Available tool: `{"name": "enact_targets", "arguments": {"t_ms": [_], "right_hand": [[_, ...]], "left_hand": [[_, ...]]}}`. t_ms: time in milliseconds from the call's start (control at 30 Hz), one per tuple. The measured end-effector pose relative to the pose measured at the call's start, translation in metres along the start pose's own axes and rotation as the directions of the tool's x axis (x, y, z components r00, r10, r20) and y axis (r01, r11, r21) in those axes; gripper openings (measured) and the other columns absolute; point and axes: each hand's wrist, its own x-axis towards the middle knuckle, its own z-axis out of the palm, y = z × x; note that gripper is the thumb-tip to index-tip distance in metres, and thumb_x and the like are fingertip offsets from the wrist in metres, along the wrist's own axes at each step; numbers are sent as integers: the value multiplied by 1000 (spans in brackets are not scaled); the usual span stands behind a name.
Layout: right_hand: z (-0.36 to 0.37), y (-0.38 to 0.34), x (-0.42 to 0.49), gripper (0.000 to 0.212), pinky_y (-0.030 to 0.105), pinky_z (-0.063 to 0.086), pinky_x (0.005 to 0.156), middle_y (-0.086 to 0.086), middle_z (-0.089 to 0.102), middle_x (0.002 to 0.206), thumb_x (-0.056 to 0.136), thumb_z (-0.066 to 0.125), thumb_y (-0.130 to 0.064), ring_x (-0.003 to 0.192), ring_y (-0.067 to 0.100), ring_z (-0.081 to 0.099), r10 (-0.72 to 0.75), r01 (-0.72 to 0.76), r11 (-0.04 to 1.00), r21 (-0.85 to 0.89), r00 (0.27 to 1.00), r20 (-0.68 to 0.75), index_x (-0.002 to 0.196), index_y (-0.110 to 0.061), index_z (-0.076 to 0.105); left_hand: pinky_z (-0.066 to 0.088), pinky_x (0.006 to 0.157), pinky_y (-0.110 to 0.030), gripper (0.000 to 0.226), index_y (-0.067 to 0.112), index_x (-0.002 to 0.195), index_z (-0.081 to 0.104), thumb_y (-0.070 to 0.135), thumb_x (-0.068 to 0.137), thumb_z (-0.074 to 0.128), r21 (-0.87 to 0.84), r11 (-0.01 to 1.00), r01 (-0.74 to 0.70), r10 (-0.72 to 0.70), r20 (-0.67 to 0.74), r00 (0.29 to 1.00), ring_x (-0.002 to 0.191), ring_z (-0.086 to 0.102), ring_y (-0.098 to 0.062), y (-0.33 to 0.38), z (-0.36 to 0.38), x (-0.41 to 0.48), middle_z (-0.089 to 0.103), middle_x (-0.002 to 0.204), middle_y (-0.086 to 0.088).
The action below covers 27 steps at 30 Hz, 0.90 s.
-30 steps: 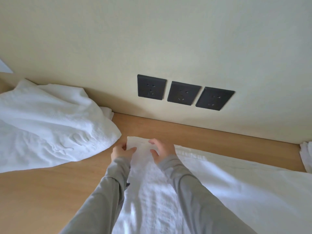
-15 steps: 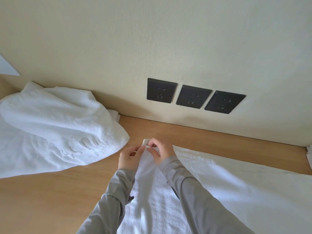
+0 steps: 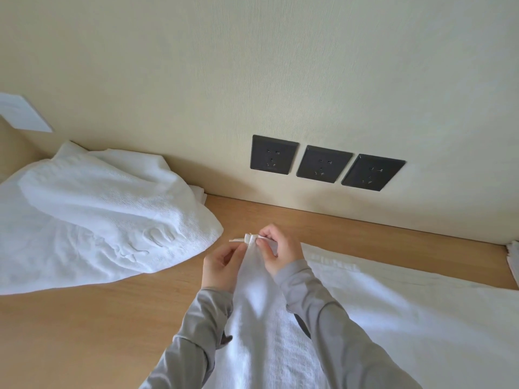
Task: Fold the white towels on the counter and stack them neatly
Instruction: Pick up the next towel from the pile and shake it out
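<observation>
We list a wooden table point(image 3: 84, 332) carrying a white towel point(image 3: 407, 332) spread flat at near right and a crumpled towel heap point(image 3: 84, 220) at far left. Our left hand point(image 3: 222, 272) and right hand point(image 3: 278, 252), close together, both pinch the white towel's lifted corner. Three dark sockets point(image 3: 323, 164) sit on the far wall.

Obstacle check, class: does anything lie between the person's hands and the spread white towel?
Nothing visible: the left hand and right hand pinch a raised corner of the spread white towel. The crumpled white towel heap lies off to the left.
</observation>
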Motion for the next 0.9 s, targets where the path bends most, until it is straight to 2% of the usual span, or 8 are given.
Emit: {"name": "enact_targets", "arguments": {"t_ms": [100,200,333,400,500,600,700,900], "right_hand": [[-2,1,-3,10,12,34,61,-16,46,64,86,58,-5,61,4,45,15,-15,1000,21,1000,10,77,-10,56],[-2,-2,-5,17,19,38,66,-10,47,68,85,58,-2,66,12,47,33,-33,999,27,999,8,76,-14,51],[0,3,-10,23,21,38,91,3,57,104,85,55,1,97,15,51,26,-26,1000,10,999,38,107,-5,59],[0,6,-13,18,17,36,85,1,59,98,90,52,-4,94,14,52,55,-56,998,11,992,113,104,-4,63],[-5,10,-17,18,23,33,71,-7,50,72,89,48,-19,73,14,47,76,-76,997,6,996,48,78,-10,59],[-14,9,-21,13,21,32,63,-11,42,64,84,43,-22,63,9,42,65,-65,998,21,998,-18,72,-18,47],[-20,9,-25,16,25,37,62,-1,50,66,86,46,-19,64,15,45,71,-71,997,28,997,-5,71,-17,50],[-30,18,-27,14,37,44,68,15,62,73,90,54,-4,70,27,54,98,-98,995,3,995,-11,78,-1,61]], "left_hand": [[45,56,-19,22,16,72,72,5,87,61,19,999,-27,26,25,999,57,54,-6,0,1,-3,65,60,4],[45,57,-11,18,14,78,73,3,87,61,25,999,-48,47,16,999,58,56,4,-1,2,-6,67,59,13],[43,55,-9,22,14,75,72,0,86,60,17,998,-59,59,30,998,54,53,4,-5,3,-9,64,55,12],[42,55,-11,27,20,72,72,1,87,60,5,999,-40,39,72,997,57,52,-2,-6,1,-8,64,60,7],[49,65,-16,24,23,75,73,7,88,60,60,994,93,-98,83,992,68,62,-6,-13,-8,2,70,69,7],[46,91,-34,14,19,95,68,19,87,57,305,886,349,-292,-218,931,99,60,-26,-28,-15,28,69,102,-4],[40,94,-31,41,8,125,56,25,88,59,474,771,425,-359,-227,905,113,54,-30,-34,-6,49,62,120,-9],[43,80,-27,22,9,103,67,17,82,68,238,857,456,-427,-166,889,89,59,-26,-28,15,60,63,82,-1]]}}
